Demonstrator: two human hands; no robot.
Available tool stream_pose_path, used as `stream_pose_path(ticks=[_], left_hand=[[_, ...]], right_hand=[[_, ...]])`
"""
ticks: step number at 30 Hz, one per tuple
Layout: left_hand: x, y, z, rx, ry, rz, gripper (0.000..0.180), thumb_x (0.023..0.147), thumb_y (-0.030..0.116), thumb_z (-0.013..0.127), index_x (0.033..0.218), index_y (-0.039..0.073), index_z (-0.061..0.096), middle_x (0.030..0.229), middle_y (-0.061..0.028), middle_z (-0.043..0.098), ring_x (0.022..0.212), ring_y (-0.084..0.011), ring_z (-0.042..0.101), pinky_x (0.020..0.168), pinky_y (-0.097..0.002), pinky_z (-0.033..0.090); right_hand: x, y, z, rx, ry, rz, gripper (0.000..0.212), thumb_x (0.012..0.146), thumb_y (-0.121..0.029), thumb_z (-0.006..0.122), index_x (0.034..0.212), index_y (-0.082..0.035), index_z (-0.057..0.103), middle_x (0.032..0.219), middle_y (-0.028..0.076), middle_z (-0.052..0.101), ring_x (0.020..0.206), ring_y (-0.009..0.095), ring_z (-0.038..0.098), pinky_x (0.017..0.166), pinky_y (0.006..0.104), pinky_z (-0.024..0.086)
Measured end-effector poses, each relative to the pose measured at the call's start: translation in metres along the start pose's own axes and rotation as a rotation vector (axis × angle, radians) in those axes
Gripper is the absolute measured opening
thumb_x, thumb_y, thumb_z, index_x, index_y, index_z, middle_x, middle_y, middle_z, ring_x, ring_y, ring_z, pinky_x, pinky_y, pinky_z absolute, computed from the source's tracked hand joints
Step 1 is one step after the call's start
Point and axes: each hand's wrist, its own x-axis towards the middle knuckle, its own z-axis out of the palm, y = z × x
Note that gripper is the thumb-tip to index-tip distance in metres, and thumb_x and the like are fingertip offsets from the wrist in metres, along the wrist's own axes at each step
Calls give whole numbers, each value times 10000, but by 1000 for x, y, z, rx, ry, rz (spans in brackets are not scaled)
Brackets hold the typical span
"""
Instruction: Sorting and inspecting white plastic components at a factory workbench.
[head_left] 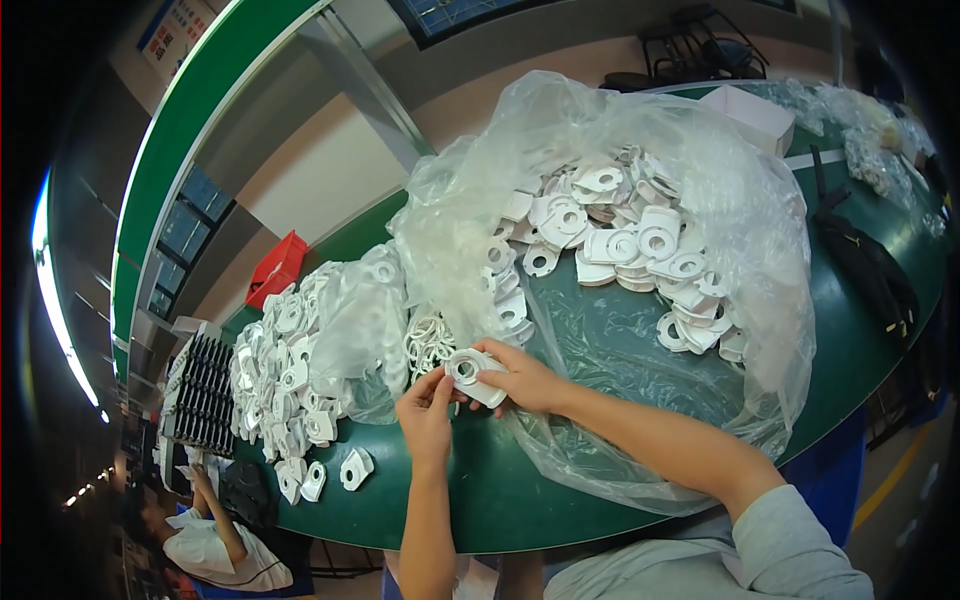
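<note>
Both hands are closed on one white plastic part (pixel 490 393), a flat rounded piece with a round hole near its left end. My right hand (pixel 527 381) grips its right side, with the thumb on top. At the left edge, my left hand (pixel 427 412) pinches the part beside the hole; whether those fingertips also hold something small is hidden. Just beyond my hands lies a tangled heap of thin white rings or cords (pixel 428 338). A large clear plastic bag (pixel 770 250) lies spread open, with a pile of similar white parts (pixel 600 230) on it.
More white parts (pixel 290 370) are heaped at the left, partly under plastic film. Past them are a red bin (pixel 277 268) and stacked black racks (pixel 202 392). A co-worker (pixel 215 545) sits at far left. A black bag (pixel 865 265) lies right on the green table (pixel 400 500).
</note>
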Motion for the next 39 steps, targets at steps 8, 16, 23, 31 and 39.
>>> stream_pose_path(ticks=[8,16,23,31,39], left_hand=[[-3,-2,-2,-57,-20,-7,181,848,-15,572,1011,-85,605,855,-105,643,667,-128,602,622,-237,502],[-4,8,-5,138,-87,129,235,845,-18,577,1076,-57,593,925,-82,632,823,-123,601,707,-239,488],[-5,18,-4,164,-183,200,202,820,-55,583,1015,-49,638,924,-68,620,820,-108,587,734,-215,458],[-4,5,-6,170,-124,113,100,861,55,587,882,-30,637,783,-16,616,716,-77,560,643,-185,428],[-6,9,-3,63,-124,59,129,886,85,571,916,-18,642,805,-19,627,680,-65,557,574,-190,435]], right_hand=[[-4,-9,6,-125,16,-6,222,930,-191,462,1119,-75,477,840,39,606,648,87,601,418,199,398],[0,5,9,-246,165,-170,273,937,-260,489,877,-20,605,716,25,599,570,75,567,464,211,423],[0,9,8,-368,104,-243,278,909,-265,514,869,-11,619,645,53,580,553,107,560,503,248,419],[-4,8,11,-547,185,-215,326,910,-262,502,799,25,612,551,80,559,471,122,537,450,290,409],[-1,8,5,-434,210,-206,314,887,-262,517,832,40,585,644,107,568,604,165,565,562,317,433]])
